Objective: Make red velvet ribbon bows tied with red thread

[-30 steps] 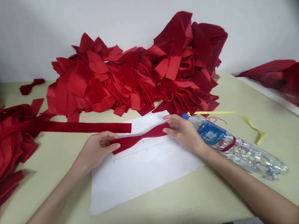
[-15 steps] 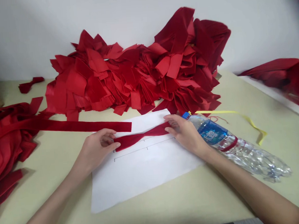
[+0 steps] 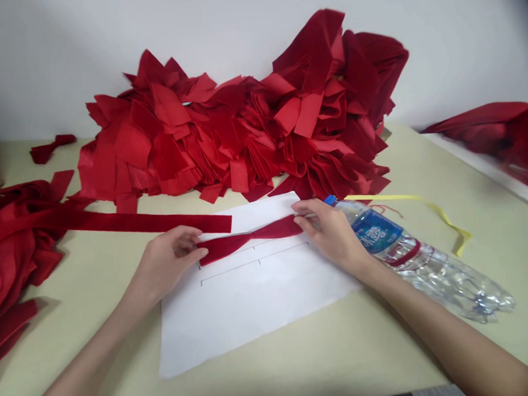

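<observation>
Two hands grip a light, limp velvet strip over the paper, the left hand curled round one end, the right hand pinching the other, where such soft cloth seems best held.

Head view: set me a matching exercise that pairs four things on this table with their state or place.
Things:
1. red velvet strip
2. sheet of white paper
3. plastic water bottle
4. yellow ribbon

States:
A. lying on its side, right of the paper
B. trailing behind the bottle
C. held by the left hand and right hand, narrowed in the middle
D. flat on the table, with ruled lines drawn on it

Pairs: 1-C, 2-D, 3-A, 4-B
</observation>
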A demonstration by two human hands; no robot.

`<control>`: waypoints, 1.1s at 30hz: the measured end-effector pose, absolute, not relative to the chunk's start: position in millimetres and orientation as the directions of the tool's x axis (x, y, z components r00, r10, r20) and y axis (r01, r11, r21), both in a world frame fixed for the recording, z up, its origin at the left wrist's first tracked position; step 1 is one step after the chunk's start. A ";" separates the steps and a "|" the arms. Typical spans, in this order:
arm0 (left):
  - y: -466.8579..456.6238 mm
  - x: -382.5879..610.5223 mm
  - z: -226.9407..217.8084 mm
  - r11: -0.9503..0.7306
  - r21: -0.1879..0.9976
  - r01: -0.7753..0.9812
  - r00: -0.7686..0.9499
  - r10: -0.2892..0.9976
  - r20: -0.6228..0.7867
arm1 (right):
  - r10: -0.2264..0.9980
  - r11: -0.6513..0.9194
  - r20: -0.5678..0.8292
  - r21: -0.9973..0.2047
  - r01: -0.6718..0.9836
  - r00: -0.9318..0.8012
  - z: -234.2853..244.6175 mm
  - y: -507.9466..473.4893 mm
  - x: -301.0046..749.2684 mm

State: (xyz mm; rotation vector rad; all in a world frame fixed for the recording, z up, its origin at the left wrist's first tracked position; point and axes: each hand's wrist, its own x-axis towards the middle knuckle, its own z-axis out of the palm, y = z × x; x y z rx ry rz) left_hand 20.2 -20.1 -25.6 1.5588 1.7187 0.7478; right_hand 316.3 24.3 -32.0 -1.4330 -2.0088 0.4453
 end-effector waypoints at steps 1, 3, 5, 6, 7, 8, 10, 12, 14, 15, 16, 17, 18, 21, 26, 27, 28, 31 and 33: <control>-20.1 20.3 -25.7 0.114 0.792 0.600 -0.045 0.993 -0.109 | 0.933 0.352 0.287 -0.610 0.710 -0.216 -32.5 24.8 316.0; -20.0 20.5 -26.0 0.115 0.789 0.604 -0.049 0.993 -0.107 | 0.937 0.345 0.283 -0.648 0.679 -0.207 -33.9 25.7 315.1; -19.8 20.6 -26.4 0.111 0.788 0.606 -0.049 0.994 -0.103 | 0.936 0.345 0.297 -0.681 0.646 -0.186 -35.6 26.6 313.8; -19.7 20.7 -26.5 0.109 0.787 0.607 -0.047 0.994 -0.102 | 0.935 0.348 0.307 -0.693 0.632 -0.177 -36.5 26.9 313.1; -19.7 20.7 -26.6 0.108 0.787 0.607 -0.044 0.994 -0.102 | 0.933 0.351 0.315 -0.699 0.623 -0.172 -37.3 27.3 312.5; -19.7 20.8 -26.6 0.107 0.788 0.607 -0.042 0.994 -0.103 | 0.932 0.353 0.320 -0.703 0.617 -0.169 -38.2 27.5 312.0; -19.7 21.0 -26.3 0.110 0.789 0.605 -0.040 0.993 -0.108 | 0.930 0.357 0.327 -0.706 0.612 -0.166 -39.8 28.0 311.3; -19.7 21.1 -25.7 0.111 0.792 0.601 -0.038 0.993 -0.111 | 0.928 0.362 0.334 -0.705 0.609 -0.165 -41.2 28.6 311.2; -19.6 21.0 -25.6 0.108 0.797 0.594 -0.031 0.993 -0.112 | 0.927 0.364 0.337 -0.704 0.610 -0.163 -42.5 29.3 311.4; -19.5 20.8 -25.7 0.105 0.802 0.588 -0.026 0.993 -0.111 | 0.927 0.363 0.337 -0.703 0.611 -0.163 -43.0 29.7 311.5; -19.4 20.5 -26.1 0.101 0.807 0.582 -0.020 0.994 -0.110 | 0.927 0.362 0.337 -0.703 0.612 -0.162 -43.5 30.1 311.7; -19.3 20.1 -26.5 0.099 0.810 0.578 -0.015 0.994 -0.110 | 0.928 0.361 0.337 -0.704 0.612 -0.160 -44.0 30.4 311.8; -19.2 19.8 -27.0 0.098 0.811 0.577 -0.013 0.994 -0.111 | 0.928 0.360 0.338 -0.704 0.612 -0.157 -44.5 30.7 311.8; -18.8 18.9 -28.1 0.101 0.810 0.578 -0.013 0.993 -0.115 | 0.926 0.362 0.344 -0.700 0.616 -0.153 -45.6 31.2 311.3; -18.4 18.3 -28.4 0.103 0.816 0.569 -0.001 0.992 -0.124 | 0.923 0.369 0.351 -0.682 0.632 -0.160 -46.2 31.6 310.2; -18.4 18.1 -28.5 0.102 0.818 0.567 0.002 0.992 -0.126 | 0.922 0.371 0.353 -0.678 0.635 -0.162 -45.9 31.6 310.2; -18.3 17.9 -28.5 0.101 0.817 0.567 0.005 0.992 -0.127 | 0.920 0.373 0.355 -0.675 0.636 -0.163 -45.6 31.6 310.2; -17.9 17.2 -28.4 0.097 0.810 0.578 0.011 0.992 -0.127 | 0.920 0.376 0.353 -0.676 0.634 -0.170 -44.4 31.0 310.5; -17.6 16.8 -27.6 0.098 0.805 0.586 0.016 0.991 -0.132 | 0.920 0.377 0.350 -0.673 0.636 -0.175 -44.3 30.7 310.6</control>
